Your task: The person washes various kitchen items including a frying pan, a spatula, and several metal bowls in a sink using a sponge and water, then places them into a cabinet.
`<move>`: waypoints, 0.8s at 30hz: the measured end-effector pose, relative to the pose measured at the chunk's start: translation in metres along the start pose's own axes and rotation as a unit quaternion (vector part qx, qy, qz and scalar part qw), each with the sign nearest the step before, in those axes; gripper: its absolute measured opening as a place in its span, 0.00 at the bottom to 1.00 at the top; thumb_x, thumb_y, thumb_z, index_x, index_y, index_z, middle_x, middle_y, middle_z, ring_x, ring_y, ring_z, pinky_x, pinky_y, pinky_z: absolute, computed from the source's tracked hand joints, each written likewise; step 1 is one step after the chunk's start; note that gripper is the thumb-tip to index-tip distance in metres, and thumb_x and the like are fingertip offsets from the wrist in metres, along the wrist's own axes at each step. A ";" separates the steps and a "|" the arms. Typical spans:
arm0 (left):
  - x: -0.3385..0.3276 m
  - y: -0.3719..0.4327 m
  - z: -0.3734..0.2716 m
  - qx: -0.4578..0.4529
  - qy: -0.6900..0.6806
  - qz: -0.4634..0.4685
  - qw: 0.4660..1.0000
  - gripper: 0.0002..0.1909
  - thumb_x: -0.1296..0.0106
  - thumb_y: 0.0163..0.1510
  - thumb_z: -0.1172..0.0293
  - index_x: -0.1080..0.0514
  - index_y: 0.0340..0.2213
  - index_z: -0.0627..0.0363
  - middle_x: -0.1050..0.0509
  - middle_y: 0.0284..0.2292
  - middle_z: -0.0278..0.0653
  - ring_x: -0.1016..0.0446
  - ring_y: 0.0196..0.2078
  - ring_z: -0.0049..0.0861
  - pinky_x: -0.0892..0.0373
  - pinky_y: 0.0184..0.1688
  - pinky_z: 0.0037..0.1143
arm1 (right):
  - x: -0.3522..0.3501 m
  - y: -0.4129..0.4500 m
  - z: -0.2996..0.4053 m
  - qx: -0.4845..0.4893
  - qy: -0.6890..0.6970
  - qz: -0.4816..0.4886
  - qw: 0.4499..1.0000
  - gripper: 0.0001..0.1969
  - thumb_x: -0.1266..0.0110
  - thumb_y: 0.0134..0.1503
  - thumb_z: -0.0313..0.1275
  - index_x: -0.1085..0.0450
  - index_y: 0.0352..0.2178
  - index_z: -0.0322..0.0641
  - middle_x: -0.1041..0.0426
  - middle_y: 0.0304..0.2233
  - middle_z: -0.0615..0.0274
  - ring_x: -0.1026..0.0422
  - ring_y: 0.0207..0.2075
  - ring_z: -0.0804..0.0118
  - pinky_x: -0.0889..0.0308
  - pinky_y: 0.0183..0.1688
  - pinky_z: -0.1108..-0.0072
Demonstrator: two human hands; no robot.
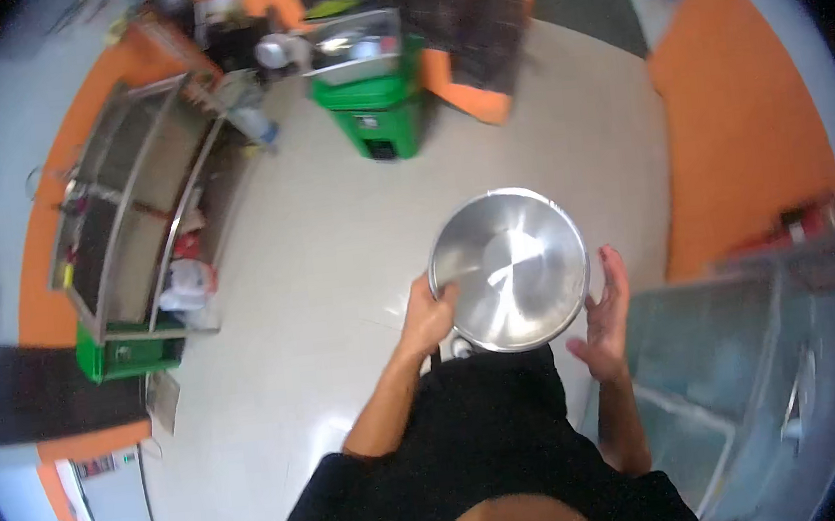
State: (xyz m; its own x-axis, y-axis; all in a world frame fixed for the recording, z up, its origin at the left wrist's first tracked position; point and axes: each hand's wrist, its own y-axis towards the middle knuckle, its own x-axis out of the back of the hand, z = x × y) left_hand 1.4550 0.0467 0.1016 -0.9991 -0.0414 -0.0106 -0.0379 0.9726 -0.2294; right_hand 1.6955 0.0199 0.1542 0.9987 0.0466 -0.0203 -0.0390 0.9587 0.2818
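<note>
In front of my body is a round stainless steel bowl (512, 266), its shiny inside facing up with nothing in it. My left hand (429, 314) grips the bowl's left rim, the thumb over the edge and the fingers hidden behind the wall. Off the right side of the bowl, my right hand (604, 318) is spread, fingers and thumb apart, holding nothing. It is very near the rim; whether a fingertip touches it I cannot tell.
Ahead stands a green lidded bin (380, 109) with a metal tray (355, 48) on top. A metal rack (134, 212) lines the left wall. At right is a glass-fronted cabinet (690, 355). Pale floor (311, 248) lies between, and an orange wall panel (740, 131) rises at right.
</note>
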 end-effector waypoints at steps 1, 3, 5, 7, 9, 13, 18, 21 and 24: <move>0.027 0.006 -0.007 0.007 0.013 -0.033 0.999 0.17 0.57 0.48 0.79 0.32 0.41 0.68 0.26 0.35 0.43 0.29 0.38 0.26 0.34 0.43 0.25 | -0.029 0.022 -0.017 0.005 0.012 0.021 1.000 0.45 0.37 0.41 0.33 0.54 0.58 0.39 0.59 0.60 0.53 0.59 0.63 0.54 0.54 0.60 0.60; 0.079 0.029 0.003 -0.008 -0.048 -0.065 0.997 0.19 0.56 0.47 0.80 0.33 0.43 0.68 0.26 0.37 0.44 0.29 0.41 0.26 0.34 0.44 0.24 | -0.082 0.066 -0.067 -0.182 0.056 0.091 0.978 0.39 0.41 0.45 0.29 0.52 0.57 0.37 0.51 0.57 0.53 0.49 0.59 0.56 0.48 0.58 0.65; 0.127 0.048 0.011 0.044 -0.025 -0.089 0.995 0.20 0.55 0.46 0.81 0.34 0.45 0.67 0.27 0.38 0.44 0.29 0.42 0.27 0.34 0.46 0.24 | -0.132 0.089 -0.139 -0.305 0.106 0.111 0.940 0.35 0.44 0.46 0.26 0.49 0.55 0.35 0.43 0.52 0.52 0.41 0.54 0.57 0.42 0.54 0.66; 0.171 0.080 0.018 0.088 -0.010 -0.115 0.989 0.22 0.55 0.46 0.82 0.36 0.46 0.66 0.28 0.40 0.43 0.29 0.43 0.27 0.35 0.47 0.25 | -0.184 0.133 -0.176 -0.419 0.143 0.134 0.887 0.30 0.47 0.47 0.24 0.46 0.53 0.33 0.36 0.48 0.51 0.33 0.48 0.57 0.36 0.49 0.66; 0.217 0.119 0.032 0.140 -0.309 -0.137 0.931 0.24 0.53 0.47 0.79 0.39 0.48 0.65 0.30 0.42 0.43 0.30 0.45 0.29 0.34 0.49 0.27 | -0.247 0.179 -0.203 -0.485 0.256 0.077 0.832 0.23 0.49 0.48 0.24 0.40 0.48 0.29 0.30 0.40 0.52 0.28 0.40 0.59 0.31 0.41 0.69; 0.316 0.193 0.048 0.166 -0.499 -0.143 0.838 0.24 0.52 0.49 0.74 0.40 0.48 0.66 0.31 0.44 0.43 0.31 0.47 0.32 0.34 0.49 0.29 | -0.355 0.261 -0.296 -0.551 0.215 0.205 0.780 0.22 0.50 0.50 0.28 0.39 0.48 0.37 0.32 0.39 0.58 0.31 0.40 0.66 0.31 0.35 0.74; 0.465 0.268 0.002 0.116 -0.170 -0.409 0.889 0.29 0.53 0.48 0.69 0.43 0.51 0.69 0.41 0.53 0.51 0.43 0.57 0.41 0.47 0.59 0.33 | -0.528 0.417 -0.270 -0.499 0.078 0.358 0.786 0.25 0.49 0.54 0.46 0.38 0.48 0.42 0.33 0.42 0.62 0.33 0.41 0.69 0.32 0.32 0.76; 0.532 0.315 -0.063 -0.079 0.227 -0.559 0.793 0.34 0.58 0.46 0.75 0.50 0.56 0.67 0.46 0.56 0.53 0.51 0.61 0.44 0.56 0.62 0.36 | -0.621 0.511 -0.308 -0.402 0.104 0.352 0.839 0.22 0.50 0.55 0.46 0.36 0.45 0.43 0.32 0.39 0.62 0.32 0.40 0.71 0.33 0.34 0.76; 0.625 0.375 -0.094 -0.180 0.403 -0.591 0.675 0.40 0.65 0.38 0.86 0.55 0.57 0.70 0.51 0.58 0.57 0.55 0.62 0.47 0.60 0.63 0.38 | -0.704 0.607 -0.346 -0.341 0.062 0.341 0.874 0.18 0.49 0.54 0.44 0.35 0.41 0.44 0.30 0.37 0.65 0.31 0.37 0.71 0.33 0.33 0.77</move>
State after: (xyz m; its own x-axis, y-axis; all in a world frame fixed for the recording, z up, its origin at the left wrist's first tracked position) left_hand 0.8147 0.4067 0.1007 0.0532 -0.8401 0.5398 -0.6757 0.3677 0.6389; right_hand 0.9579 0.6664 0.0081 0.7267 0.6611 -0.1865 -0.6758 0.6396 -0.3664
